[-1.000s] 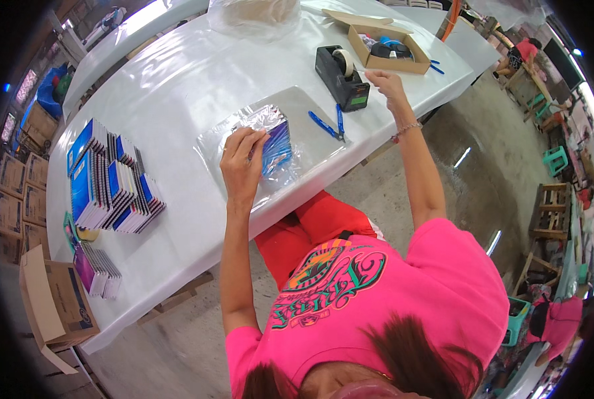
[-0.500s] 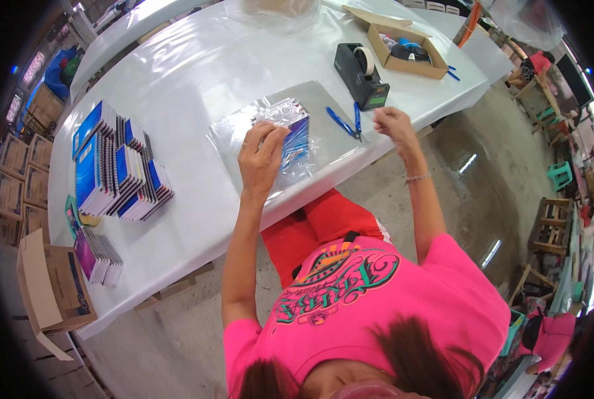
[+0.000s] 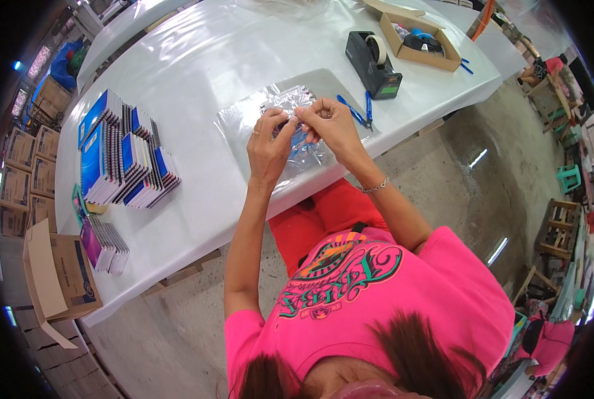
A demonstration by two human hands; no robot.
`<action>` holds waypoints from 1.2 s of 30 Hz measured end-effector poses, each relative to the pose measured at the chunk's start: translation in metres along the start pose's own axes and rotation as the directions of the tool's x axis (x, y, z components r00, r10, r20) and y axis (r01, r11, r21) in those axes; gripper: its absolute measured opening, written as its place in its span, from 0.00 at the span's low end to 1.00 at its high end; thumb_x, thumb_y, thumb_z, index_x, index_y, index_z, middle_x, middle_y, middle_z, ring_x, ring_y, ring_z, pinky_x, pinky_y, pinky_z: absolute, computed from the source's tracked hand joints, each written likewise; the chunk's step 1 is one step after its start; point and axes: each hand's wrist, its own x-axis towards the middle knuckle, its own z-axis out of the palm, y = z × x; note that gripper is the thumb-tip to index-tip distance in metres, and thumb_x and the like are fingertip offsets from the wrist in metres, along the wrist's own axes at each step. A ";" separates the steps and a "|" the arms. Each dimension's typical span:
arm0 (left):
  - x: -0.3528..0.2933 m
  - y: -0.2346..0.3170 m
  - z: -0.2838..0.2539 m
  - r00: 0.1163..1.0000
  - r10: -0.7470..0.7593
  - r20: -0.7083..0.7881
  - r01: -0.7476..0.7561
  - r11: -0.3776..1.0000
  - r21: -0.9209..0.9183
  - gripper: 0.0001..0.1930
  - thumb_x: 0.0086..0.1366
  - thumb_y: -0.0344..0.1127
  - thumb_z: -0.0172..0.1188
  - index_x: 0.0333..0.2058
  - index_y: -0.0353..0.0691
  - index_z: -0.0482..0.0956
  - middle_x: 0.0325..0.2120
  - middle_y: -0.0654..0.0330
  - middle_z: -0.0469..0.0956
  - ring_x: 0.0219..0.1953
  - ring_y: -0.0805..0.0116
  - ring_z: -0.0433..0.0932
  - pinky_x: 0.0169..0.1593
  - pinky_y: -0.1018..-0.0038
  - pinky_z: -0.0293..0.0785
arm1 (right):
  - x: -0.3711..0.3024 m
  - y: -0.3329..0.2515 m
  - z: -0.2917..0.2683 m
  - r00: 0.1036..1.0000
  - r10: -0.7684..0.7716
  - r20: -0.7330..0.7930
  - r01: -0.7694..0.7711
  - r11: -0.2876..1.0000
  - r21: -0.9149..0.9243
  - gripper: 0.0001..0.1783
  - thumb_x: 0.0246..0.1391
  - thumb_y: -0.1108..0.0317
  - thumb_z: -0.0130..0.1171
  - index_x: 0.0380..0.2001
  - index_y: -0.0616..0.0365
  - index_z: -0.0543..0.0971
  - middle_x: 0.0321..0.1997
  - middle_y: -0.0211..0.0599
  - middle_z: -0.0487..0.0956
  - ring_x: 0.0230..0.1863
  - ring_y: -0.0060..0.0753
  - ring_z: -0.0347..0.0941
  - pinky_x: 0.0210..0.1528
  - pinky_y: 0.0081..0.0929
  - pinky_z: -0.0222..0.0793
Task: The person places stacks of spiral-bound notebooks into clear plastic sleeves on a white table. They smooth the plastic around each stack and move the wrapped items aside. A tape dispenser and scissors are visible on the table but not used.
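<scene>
My left hand [image 3: 269, 149] and my right hand [image 3: 333, 130] meet over a notebook bundle [image 3: 298, 141] covered in crinkled clear plastic film [image 3: 303, 163]. Closed in a pinch, the left fingers have a bit of the film at their tips. The right thumb and forefinger are pinched right beside them; anything between them is too small to make out. Both hands hide much of the bundle, though blue shows below the fingers. It lies on a greyish flat sheet [image 3: 320, 78] near the table's front edge. Blue-handled nippers [image 3: 355, 113] lie to the right of my right hand.
A black tape dispenser [image 3: 375, 66] stands beyond the nippers, with an open cardboard box [image 3: 420, 43] of small items behind it. Stacked blue spiral notebooks [image 3: 120, 153] and purple ones [image 3: 104, 246] occupy the left of the white table [image 3: 197, 193]. An open carton [image 3: 70, 272] adjoins its left corner.
My right hand has come left from beside the tape dispenser to join my left hand over the wrapped bundle. The left fingers have stayed over the film and the view has shifted slightly.
</scene>
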 end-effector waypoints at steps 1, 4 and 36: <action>0.000 0.000 0.000 1.000 0.002 -0.003 -0.002 1.000 0.004 0.10 0.49 0.23 0.65 0.32 0.44 0.82 0.35 0.61 0.76 0.41 0.62 0.80 0.38 0.70 0.80 | 0.000 0.000 0.000 1.000 0.003 -0.006 -0.004 1.000 -0.015 0.13 0.55 0.65 0.65 0.27 0.64 0.75 0.21 0.33 0.78 0.17 0.16 0.71 0.18 0.13 0.67; -0.001 -0.001 -0.001 0.999 0.024 -0.021 -0.024 1.000 -0.016 0.13 0.50 0.23 0.65 0.36 0.44 0.81 0.36 0.60 0.76 0.42 0.61 0.80 0.38 0.70 0.79 | -0.001 0.001 0.000 1.000 0.007 -0.012 -0.007 0.999 -0.043 0.13 0.55 0.66 0.64 0.26 0.64 0.75 0.21 0.34 0.78 0.17 0.16 0.72 0.18 0.14 0.68; -0.031 -0.017 -0.008 0.638 -0.648 0.416 0.733 0.345 -0.587 0.45 0.61 0.42 0.66 0.70 0.47 0.45 0.62 0.46 0.59 0.65 0.57 0.58 0.67 0.64 0.54 | 0.051 -0.019 -0.035 0.825 -0.189 0.532 0.048 0.962 0.268 0.50 0.44 0.80 0.65 0.68 0.47 0.52 0.65 0.39 0.61 0.66 0.38 0.59 0.69 0.36 0.54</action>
